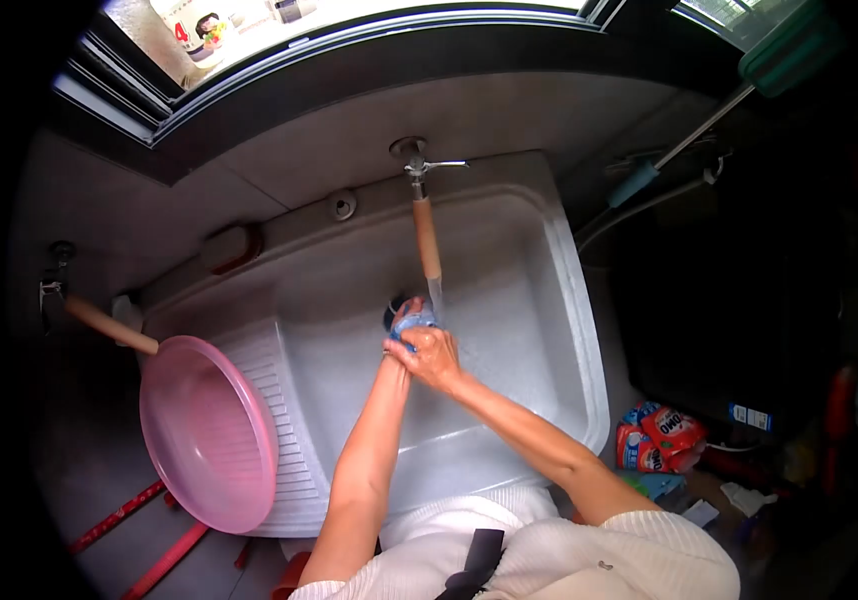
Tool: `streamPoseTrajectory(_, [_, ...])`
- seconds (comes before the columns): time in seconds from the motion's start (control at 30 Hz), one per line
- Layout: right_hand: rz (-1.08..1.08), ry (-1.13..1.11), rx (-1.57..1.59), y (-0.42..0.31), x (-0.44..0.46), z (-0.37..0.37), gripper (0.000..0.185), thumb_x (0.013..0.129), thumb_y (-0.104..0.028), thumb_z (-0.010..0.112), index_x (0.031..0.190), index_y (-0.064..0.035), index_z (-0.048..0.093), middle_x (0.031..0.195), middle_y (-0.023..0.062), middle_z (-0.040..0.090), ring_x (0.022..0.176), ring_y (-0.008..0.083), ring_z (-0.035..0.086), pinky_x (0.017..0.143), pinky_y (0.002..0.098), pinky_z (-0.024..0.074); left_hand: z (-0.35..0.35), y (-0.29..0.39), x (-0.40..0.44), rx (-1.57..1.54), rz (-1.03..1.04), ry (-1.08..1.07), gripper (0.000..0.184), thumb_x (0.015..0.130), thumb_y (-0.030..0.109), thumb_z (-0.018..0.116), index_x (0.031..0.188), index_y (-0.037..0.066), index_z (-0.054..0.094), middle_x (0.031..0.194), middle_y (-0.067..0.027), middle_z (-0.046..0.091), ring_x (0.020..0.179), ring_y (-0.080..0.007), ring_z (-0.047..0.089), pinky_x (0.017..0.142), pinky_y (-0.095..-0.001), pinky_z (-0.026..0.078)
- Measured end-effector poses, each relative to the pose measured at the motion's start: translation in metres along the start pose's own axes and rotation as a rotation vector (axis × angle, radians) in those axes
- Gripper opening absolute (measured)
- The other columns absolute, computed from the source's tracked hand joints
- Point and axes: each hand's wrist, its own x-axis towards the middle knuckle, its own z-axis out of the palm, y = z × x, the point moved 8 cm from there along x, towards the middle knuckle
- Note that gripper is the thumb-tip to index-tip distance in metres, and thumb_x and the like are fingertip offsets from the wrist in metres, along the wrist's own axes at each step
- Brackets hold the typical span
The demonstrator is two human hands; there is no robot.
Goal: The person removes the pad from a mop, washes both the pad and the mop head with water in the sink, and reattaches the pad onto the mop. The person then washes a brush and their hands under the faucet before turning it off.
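Observation:
Over the sink basin, my hands are close together beside the stream from the tap hose (427, 240). My left hand (412, 304) reaches farther forward, partly covered by a small blue, see-through thing (413, 321) whose kind I cannot make out. My right hand (431, 356) is closed across it from the near side, with the fingers curled and partly hidden. Running water (436, 290) falls just right of the blue thing. A dark round spot, perhaps the drain, shows behind the left hand.
The grey sink (509, 290) has a ribbed washboard (294, 440) on its left. A pink basin (209, 435) leans there under a second tap (53, 285). A green-handled tool (704, 125) stands right. Red detergent bags (661, 437) lie at lower right.

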Motion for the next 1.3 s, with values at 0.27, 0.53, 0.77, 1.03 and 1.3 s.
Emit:
streamPoseTrajectory(0.27, [0.436,0.025,-0.253,0.101,0.04,0.018,0.034,0.086,-0.033,0.05,0.076,-0.005,0.066,0.068,0.0183,0.061,0.068,0.0344,0.061,0.063,0.043,0.048,0.006,0.033,-0.018,0.651,-0.257,0.54,0.032,0.094,0.03,0.04,0.108,0.003,0.052,0.101,-0.0086,0.06,0.089,-0.0212,0.061,0.077,-0.0361,0.052])
streamPoseTrajectory(0.53, [0.623,-0.052,0.942,0.151,0.038,0.019,0.032,0.087,-0.022,0.052,0.11,-0.0007,0.054,0.097,0.0055,0.059,0.084,0.0143,0.055,0.072,0.028,0.0439,0.03,0.036,-0.025,0.511,-0.305,0.515,0.067,0.085,0.06,0.036,0.134,0.015,0.026,0.139,-0.0097,0.028,0.128,-0.0309,0.027,0.101,-0.0592,0.021])
streamPoseTrajectory(0.77, [0.193,-0.214,0.14,0.007,0.016,0.013,0.018,0.076,-0.024,0.062,0.082,-0.008,0.058,0.079,0.0095,0.057,0.079,0.021,0.055,0.072,0.0356,0.0443,-0.036,0.009,-0.007,0.254,-0.428,0.163,0.055,0.075,0.065,0.05,0.103,0.017,0.048,0.091,-0.0039,0.052,0.086,-0.0228,0.051,0.077,-0.0398,0.044])
streamPoseTrajectory(1.03, [-0.022,0.031,-0.195,0.025,0.035,0.024,0.026,0.079,-0.026,0.059,0.065,-0.0046,0.06,0.063,0.0149,0.057,0.063,0.0333,0.058,0.058,0.0398,0.0455,0.029,0.018,-0.037,0.411,-0.175,0.468,0.03,0.088,0.039,0.051,0.101,0.012,0.054,0.086,-0.0003,0.056,0.077,-0.015,0.056,0.069,-0.0322,0.049])
streamPoseTrajectory(1.3, [0.74,0.142,0.88,0.169,0.009,0.021,0.02,0.083,-0.022,0.06,0.074,-0.0032,0.059,0.069,0.0037,0.057,0.066,0.0123,0.053,0.064,0.0254,0.0431,0.097,0.073,-0.033,0.978,-0.019,0.325,0.035,0.09,0.022,0.051,0.121,0.009,0.045,0.111,-0.0063,0.046,0.099,-0.0158,0.048,0.087,-0.0306,0.042])
